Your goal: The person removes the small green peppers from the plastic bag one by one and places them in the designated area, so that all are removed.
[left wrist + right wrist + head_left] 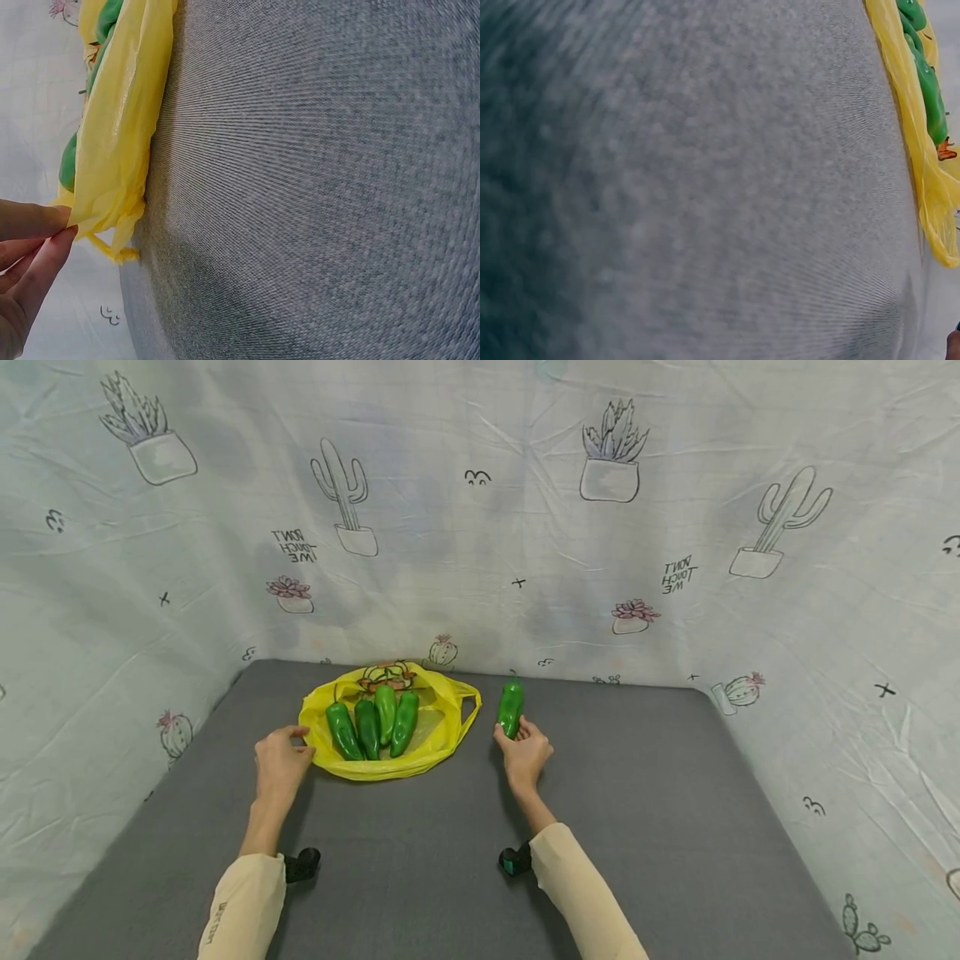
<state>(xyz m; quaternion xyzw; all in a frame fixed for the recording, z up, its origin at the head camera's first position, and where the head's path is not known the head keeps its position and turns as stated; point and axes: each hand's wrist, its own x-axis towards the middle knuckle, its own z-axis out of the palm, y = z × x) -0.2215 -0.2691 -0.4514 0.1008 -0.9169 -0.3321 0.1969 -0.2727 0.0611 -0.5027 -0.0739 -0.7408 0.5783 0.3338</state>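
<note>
A yellow plastic bag (pixel 390 770) lies opened out on the grey table, with several green chili peppers (pixel 342 732) side by side on it. At the bag's left edge, my left hand (pixel 281 766) pinches the rim between thumb and finger; the left wrist view shows this grip on the yellow film (pixel 112 127). To the right of the bag, my right hand (pixel 527 760) holds a single green chili pepper (pixel 512 703) by its lower end, stem pointing away. Only a bit of the right hand (pixel 953 348) shows in the right wrist view, at the lower right corner.
A bag handle loop (pixel 472 708) sticks out on the right, between the bag and the held pepper. Grey cloth covers the table (pixel 637 793). A pale curtain (pixel 480 527) printed with cacti hangs behind and along both sides.
</note>
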